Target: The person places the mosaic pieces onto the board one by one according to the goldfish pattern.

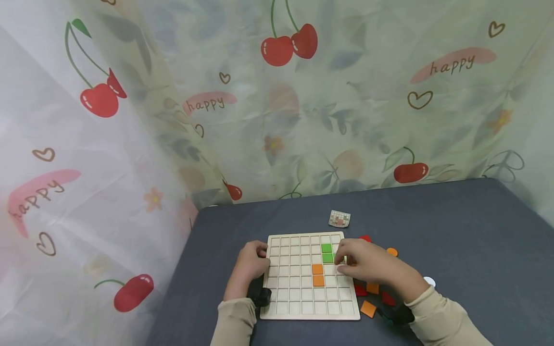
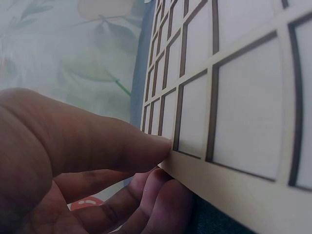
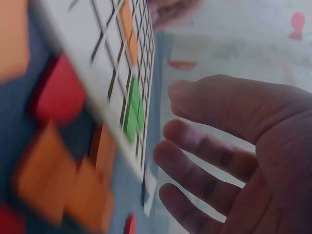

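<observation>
A pale wooden grid board [image 1: 290,307] lies on the dark table. My left hand [image 1: 248,262] pinches its left edge, with the thumb [image 2: 141,148] on the rim and the other fingers at its side and underneath. My right hand [image 1: 368,262] hovers over the board's right edge. Its thumb and fingers [image 3: 178,158] are loosely bent and apart, with nothing visible between them. Two green square tiles [image 1: 326,248] sit in cells one above the other, close to the right fingertips. Two orange square tiles [image 1: 318,280] fill cells lower and further left.
Loose orange tiles [image 1: 368,309] and red pieces [image 1: 388,299] are scattered right of the board, partly under my right forearm. An orange round piece [image 1: 392,252] and a white one [image 1: 429,282] lie further right. A small patterned card [image 1: 339,218] lies behind the board, before a cherry-print curtain [image 1: 242,158].
</observation>
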### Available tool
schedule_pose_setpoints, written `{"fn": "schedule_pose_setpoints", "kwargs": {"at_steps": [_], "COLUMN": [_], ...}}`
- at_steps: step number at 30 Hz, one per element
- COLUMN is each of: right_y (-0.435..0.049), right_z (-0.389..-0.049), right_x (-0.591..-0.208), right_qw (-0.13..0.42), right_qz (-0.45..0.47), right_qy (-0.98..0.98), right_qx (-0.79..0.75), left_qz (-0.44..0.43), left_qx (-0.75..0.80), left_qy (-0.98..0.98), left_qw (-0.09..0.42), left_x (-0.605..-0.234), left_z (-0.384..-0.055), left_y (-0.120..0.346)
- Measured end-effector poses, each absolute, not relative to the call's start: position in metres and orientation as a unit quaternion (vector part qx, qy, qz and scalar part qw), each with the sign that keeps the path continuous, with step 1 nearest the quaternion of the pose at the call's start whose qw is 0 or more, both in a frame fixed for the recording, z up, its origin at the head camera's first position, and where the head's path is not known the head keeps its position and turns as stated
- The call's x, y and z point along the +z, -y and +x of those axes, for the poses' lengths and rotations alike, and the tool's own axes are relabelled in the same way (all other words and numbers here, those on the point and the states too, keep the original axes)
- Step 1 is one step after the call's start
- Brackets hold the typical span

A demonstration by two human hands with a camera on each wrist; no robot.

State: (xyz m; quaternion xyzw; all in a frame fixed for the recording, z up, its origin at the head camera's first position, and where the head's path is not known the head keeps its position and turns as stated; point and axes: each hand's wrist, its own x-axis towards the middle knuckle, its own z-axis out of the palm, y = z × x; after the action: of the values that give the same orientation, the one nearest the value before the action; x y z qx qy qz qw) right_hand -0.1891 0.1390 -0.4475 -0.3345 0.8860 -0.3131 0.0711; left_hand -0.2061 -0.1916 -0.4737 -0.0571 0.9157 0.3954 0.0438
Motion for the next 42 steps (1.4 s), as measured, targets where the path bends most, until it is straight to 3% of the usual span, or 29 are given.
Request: {"fn": "schedule_pose_setpoints", "kwargs": {"at_steps": [12,42], "right_y": [-0.188,-0.193], "right_z": [-0.186,-0.19], "right_x": [-0.455,-0.467], "right_qw": [0.095,0.07], "right_qz": [-0.274,-0.198], "right_qy": [-0.914,-0.948], "right_qx": [-0.283,-0.238], "left_qz": [-0.055,-0.058], "left_qx": [0.387,0.393], "left_qy": [-0.92,-0.917], "left_qw": [0.035,0.045], "left_x": [-0.475,-0.47], "left_z": [-0.207,-0.205], "left_y": [0.193,0.191]}}
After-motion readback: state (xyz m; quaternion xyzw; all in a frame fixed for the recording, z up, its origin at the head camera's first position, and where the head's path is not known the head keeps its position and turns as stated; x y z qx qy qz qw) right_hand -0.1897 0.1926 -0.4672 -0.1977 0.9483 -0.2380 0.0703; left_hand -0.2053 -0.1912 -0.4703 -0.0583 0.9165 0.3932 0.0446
